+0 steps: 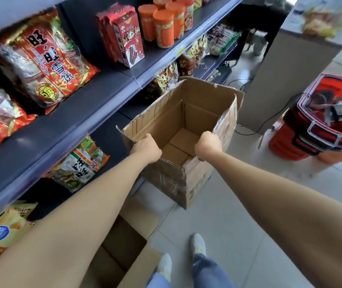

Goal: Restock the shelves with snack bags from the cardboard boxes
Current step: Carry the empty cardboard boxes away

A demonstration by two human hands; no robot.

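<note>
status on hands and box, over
Left hand and right hand each grip the cardboard box at its top edge. Box shows empty inside. Second open box underfoot, beside shelf.

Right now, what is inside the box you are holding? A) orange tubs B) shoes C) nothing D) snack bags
C: the cardboard box, gripped at its rim by the left hand and right hand, shows only its bare bottom flaps.

Shop: stocked snack shelves [66,113], stacked red baskets [319,129].
</note>
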